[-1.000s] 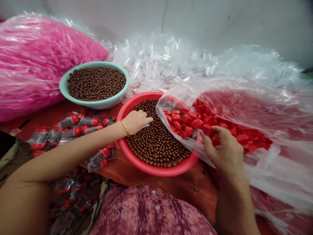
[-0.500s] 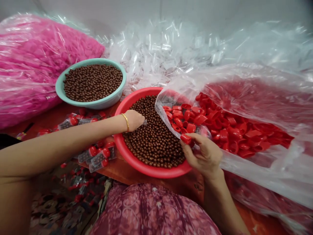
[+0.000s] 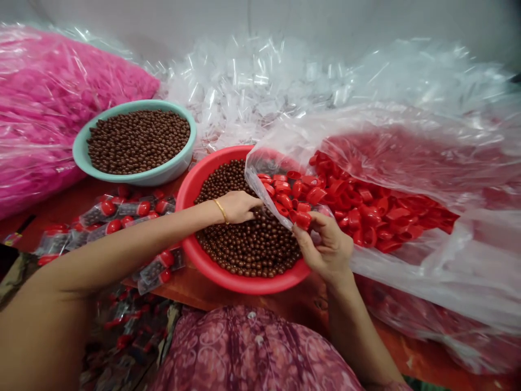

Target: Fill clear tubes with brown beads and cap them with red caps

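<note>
My left hand (image 3: 241, 207), with a gold bangle at its wrist, is closed over the brown balls (image 3: 252, 247) in the red basin (image 3: 240, 285). Its fingertips point down among the balls, and what they hold, if anything, is hidden. At the basin's right side my right hand (image 3: 323, 244) pinches a red cap (image 3: 302, 219) between thumb and fingers. That cap is beside the mouth of a clear plastic bag (image 3: 386, 266), which lies partly over the basin. Many loose red caps (image 3: 354, 209) fill the bag.
A light green basin (image 3: 142, 178) of brown balls stands at the back left, beside a large bag of pink pieces (image 3: 49, 98). Filled clear containers with red caps (image 3: 157, 269) lie left of the red basin. Clear plastic pieces (image 3: 252, 87) are heaped along the back.
The view has shifted, so most things appear further left. My left hand has moved right across the balls, closer to the bag's mouth. My right hand still holds the red cap.
</note>
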Tool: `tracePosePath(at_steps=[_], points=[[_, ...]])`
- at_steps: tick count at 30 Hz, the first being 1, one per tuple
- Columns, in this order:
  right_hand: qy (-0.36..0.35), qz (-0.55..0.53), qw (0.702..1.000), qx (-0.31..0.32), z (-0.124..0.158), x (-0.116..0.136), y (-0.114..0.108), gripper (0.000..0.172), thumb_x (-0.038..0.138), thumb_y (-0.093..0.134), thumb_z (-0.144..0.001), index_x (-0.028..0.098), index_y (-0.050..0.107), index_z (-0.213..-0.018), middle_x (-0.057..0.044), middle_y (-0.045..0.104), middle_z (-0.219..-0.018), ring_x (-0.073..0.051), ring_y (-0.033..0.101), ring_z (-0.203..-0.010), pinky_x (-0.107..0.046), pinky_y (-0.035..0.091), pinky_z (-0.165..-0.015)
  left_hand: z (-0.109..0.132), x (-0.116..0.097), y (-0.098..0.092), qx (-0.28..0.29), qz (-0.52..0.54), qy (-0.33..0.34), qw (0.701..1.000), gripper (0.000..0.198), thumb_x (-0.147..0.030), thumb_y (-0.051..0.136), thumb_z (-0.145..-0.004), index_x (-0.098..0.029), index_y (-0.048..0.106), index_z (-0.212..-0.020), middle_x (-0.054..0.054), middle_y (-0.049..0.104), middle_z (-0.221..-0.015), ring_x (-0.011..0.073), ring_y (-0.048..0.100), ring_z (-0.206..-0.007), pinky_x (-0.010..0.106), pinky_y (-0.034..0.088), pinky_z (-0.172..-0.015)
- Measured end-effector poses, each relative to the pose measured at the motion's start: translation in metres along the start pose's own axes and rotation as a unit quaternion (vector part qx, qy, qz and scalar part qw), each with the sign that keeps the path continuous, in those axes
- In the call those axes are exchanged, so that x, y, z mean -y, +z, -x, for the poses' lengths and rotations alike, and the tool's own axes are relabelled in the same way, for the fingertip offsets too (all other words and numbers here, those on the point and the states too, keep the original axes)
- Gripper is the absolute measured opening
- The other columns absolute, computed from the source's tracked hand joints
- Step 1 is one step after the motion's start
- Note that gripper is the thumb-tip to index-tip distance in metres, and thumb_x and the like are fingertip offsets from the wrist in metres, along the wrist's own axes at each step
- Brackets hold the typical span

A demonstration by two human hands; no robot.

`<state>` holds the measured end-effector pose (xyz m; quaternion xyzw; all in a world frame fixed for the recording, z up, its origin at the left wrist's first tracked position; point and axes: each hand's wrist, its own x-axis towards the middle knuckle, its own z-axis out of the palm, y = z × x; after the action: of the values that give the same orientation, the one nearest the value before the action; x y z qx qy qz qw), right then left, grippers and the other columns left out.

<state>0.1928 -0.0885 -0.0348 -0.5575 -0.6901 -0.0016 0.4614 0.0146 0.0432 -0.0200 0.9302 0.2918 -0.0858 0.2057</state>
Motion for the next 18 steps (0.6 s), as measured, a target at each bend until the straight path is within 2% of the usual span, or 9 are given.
tracePosePath(at_steps=[3, 5, 8, 10, 13, 18], points=[[0.052, -0.030, 0.998, 0.016, 0.000, -0.002, 0.000, 0.018, 0.025, 0.057, -0.083, 0.019, 0.060, -0.100, 0.001, 0.064, -0.069, -0.009, 0.053, -0.048, -0.021, 0.042, -0.044, 0.021, 0.009, -0.005, -0.019, 0.163, 0.025, 0.986, 0.029, -0.022, 0.058, -0.081, -0.017, 0.064, -0.108, 0.002, 0.070, -0.093, 0.0142, 0.064, -0.083, 0.020, 0.046, -0.075], [0.073, -0.044, 0.996, 0.026, -0.004, 0.000, 0.001, 0.022, 0.028, 0.055, -0.085, 0.018, 0.060, -0.104, -0.002, 0.066, -0.077, -0.013, 0.059, -0.059, -0.024, 0.047, -0.054, 0.033, 0.010, -0.004, -0.047, 0.281, 0.027, 0.958, 0.029, -0.022, 0.060, -0.079, -0.014, 0.063, -0.107, 0.001, 0.069, -0.086, 0.0124, 0.062, -0.077, 0.020, 0.045, -0.071], [0.111, -0.090, 0.987, 0.071, -0.013, 0.011, 0.005, 0.028, 0.031, 0.047, -0.090, 0.018, 0.061, -0.109, -0.006, 0.067, -0.088, -0.017, 0.062, -0.077, -0.030, 0.051, -0.070, 0.043, 0.001, 0.003, -0.084, 0.462, 0.043, 0.882, 0.032, -0.019, 0.058, -0.078, -0.013, 0.058, -0.110, 0.003, 0.067, -0.092, 0.0121, 0.061, -0.082, 0.023, 0.046, -0.076], [0.138, -0.138, 0.974, 0.112, -0.021, 0.020, 0.009, 0.032, 0.035, 0.041, -0.092, 0.019, 0.062, -0.111, -0.005, 0.066, -0.085, -0.018, 0.062, -0.079, -0.032, 0.050, -0.072, 0.046, -0.007, 0.008, -0.101, 0.541, 0.055, 0.833, 0.027, -0.019, 0.057, -0.079, -0.013, 0.056, -0.105, 0.005, 0.065, -0.098, 0.0126, 0.060, -0.088, 0.026, 0.046, -0.082], [0.156, -0.198, 0.956, 0.150, -0.031, 0.030, 0.017, 0.035, 0.041, 0.041, -0.092, 0.021, 0.063, -0.110, -0.002, 0.060, -0.072, -0.017, 0.058, -0.072, -0.031, 0.049, -0.068, 0.048, -0.016, 0.012, -0.128, 0.574, 0.075, 0.806, 0.023, -0.020, 0.059, -0.078, -0.013, 0.055, -0.100, 0.004, 0.063, -0.095, 0.0132, 0.058, -0.089, 0.029, 0.046, -0.086], [0.188, -0.276, 0.923, 0.192, -0.041, 0.033, 0.022, 0.033, 0.041, 0.044, -0.090, 0.021, 0.064, -0.106, 0.003, 0.047, -0.057, -0.011, 0.046, -0.053, -0.025, 0.043, -0.054, 0.051, -0.021, 0.014, -0.183, 0.549, 0.091, 0.810, 0.027, -0.023, 0.060, -0.077, -0.014, 0.055, -0.102, 0.005, 0.061, -0.094, 0.0160, 0.057, -0.091, 0.030, 0.047, -0.083]])
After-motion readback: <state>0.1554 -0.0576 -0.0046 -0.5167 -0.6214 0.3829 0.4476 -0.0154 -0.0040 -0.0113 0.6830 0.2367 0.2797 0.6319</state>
